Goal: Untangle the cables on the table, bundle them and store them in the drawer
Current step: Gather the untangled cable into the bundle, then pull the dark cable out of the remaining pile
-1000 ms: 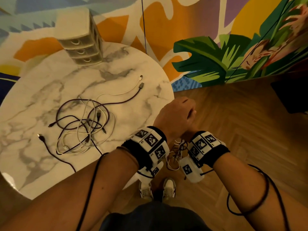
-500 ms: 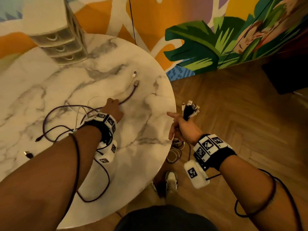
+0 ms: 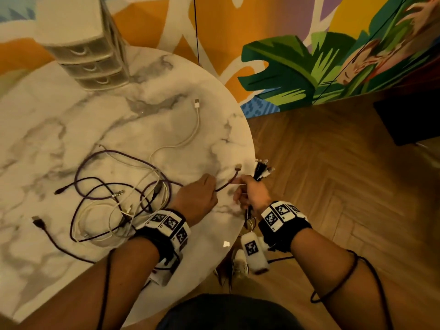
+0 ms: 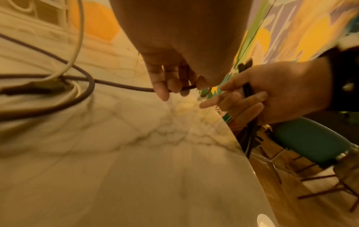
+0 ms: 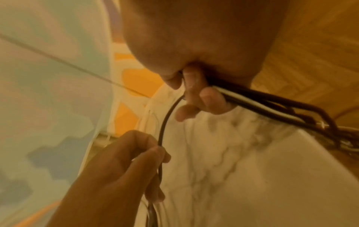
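A tangle of purple and white cables [image 3: 119, 194] lies on the round marble table [image 3: 71, 120]. My left hand [image 3: 213, 184] pinches the purple cable [image 3: 226, 184] a little behind its plug [image 3: 238, 166], near the table's right edge. In the left wrist view its fingers [image 4: 165, 86] curl round that purple cable [image 4: 124, 87]. My right hand [image 3: 240, 189] grips a bundle of cables [image 3: 260, 171] just off the edge, plugs pointing up. In the right wrist view the purple cable [image 5: 165, 121] runs up to the right hand's thumb and forefinger. The three-drawer unit [image 3: 88, 55] stands at the back, drawers closed.
One white cable [image 3: 194, 125] trails from the tangle toward the back right. A loose dark plug [image 3: 38, 221] lies at the left. A teal chair seat [image 4: 310, 138] is beside the table's edge. Wooden floor and a painted wall lie to the right.
My left hand left the right hand, reached onto the table, took the purple cable and drew its plug end rightward to the right hand. The right hand kept its bundle.
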